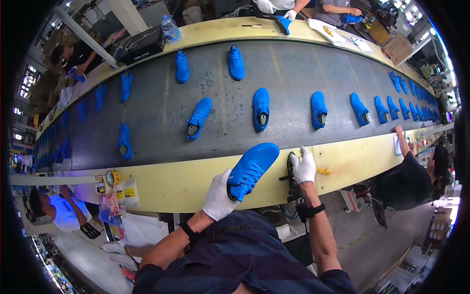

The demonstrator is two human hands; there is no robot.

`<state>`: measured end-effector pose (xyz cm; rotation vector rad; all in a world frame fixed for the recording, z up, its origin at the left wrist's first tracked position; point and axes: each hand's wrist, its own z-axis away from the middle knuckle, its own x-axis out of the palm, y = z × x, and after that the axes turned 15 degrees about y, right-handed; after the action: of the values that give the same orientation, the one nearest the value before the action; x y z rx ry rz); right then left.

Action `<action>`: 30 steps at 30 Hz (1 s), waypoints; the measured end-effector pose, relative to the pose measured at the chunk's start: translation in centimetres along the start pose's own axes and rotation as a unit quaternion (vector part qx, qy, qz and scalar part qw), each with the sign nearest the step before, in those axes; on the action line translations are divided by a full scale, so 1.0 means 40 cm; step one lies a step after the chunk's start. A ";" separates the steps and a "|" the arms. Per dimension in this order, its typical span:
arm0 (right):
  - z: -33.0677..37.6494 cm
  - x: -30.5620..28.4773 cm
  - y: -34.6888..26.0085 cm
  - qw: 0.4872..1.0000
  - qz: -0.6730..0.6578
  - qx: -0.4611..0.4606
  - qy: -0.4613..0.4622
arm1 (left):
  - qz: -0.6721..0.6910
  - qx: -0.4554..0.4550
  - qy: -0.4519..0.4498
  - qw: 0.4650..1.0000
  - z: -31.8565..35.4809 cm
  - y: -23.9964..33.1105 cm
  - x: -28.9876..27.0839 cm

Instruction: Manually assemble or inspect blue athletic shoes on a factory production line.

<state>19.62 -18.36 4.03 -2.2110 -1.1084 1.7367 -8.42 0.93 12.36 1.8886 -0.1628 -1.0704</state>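
My left hand (pixel 219 196), in a white glove, grips a blue lace-up sneaker (pixel 253 169) by its heel end, toe pointing away and to the right. The sneaker is held above the pale yellow ledge (pixel 161 182) at the near side of the belt. My right hand (pixel 304 167), also gloved, is closed around the upper part of a slim black tool (pixel 293 183) at the ledge; what the tool is cannot be made out. A small yellow-handled item (pixel 323 171) lies just right of that hand.
Blue sneakers, such as one (pixel 262 110), stand in two rows on the dark conveyor belt (pixel 156 117). A yellow tape roll (pixel 113 177) sits on the ledge at left. A shoe box (pixel 143 45) and water bottle (pixel 170 29) stand beyond. Other people work around the belt.
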 end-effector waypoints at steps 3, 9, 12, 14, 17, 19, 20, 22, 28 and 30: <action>0.001 -0.056 -0.148 0.851 -0.425 0.278 -0.138 | -0.017 0.034 -0.004 0.999 -0.004 0.027 0.000; 0.040 -0.029 -0.313 0.587 -0.610 0.509 -0.155 | -0.029 -0.003 -0.063 0.998 -0.024 0.147 -0.026; 0.032 -0.069 -0.353 0.521 -0.610 0.561 -0.206 | 0.176 -0.185 -0.113 0.960 -0.023 0.049 -0.003; 0.043 -0.056 -0.365 0.566 -0.595 0.525 -0.224 | 0.412 -0.287 -0.214 0.838 -0.065 0.022 0.008; 0.080 -0.010 -0.377 0.726 -0.499 0.406 -0.242 | 0.402 -0.412 -0.204 0.792 -0.045 0.008 0.038; 0.073 0.002 -0.347 0.684 -0.474 0.453 -0.319 | 0.407 -0.422 -0.210 0.782 -0.037 -0.024 0.050; 0.080 0.003 -0.333 0.684 -0.472 0.455 -0.320 | 0.394 -0.417 -0.207 0.792 -0.029 -0.045 0.061; 0.102 0.004 -0.287 0.751 -0.385 0.387 -0.372 | 0.382 -0.416 -0.205 0.800 -0.017 -0.088 0.090; 0.064 0.019 -0.023 0.991 0.063 -0.057 0.099 | 0.546 -0.670 -0.165 0.474 -0.016 -0.191 0.106; 0.069 0.066 0.079 0.996 0.053 0.068 -0.008 | 0.538 -0.667 -0.188 0.479 -0.040 -0.176 0.131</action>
<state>18.84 -19.98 -0.58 -2.2138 -0.8629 1.8153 -6.18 3.27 4.07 -0.1189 -0.4920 -0.3003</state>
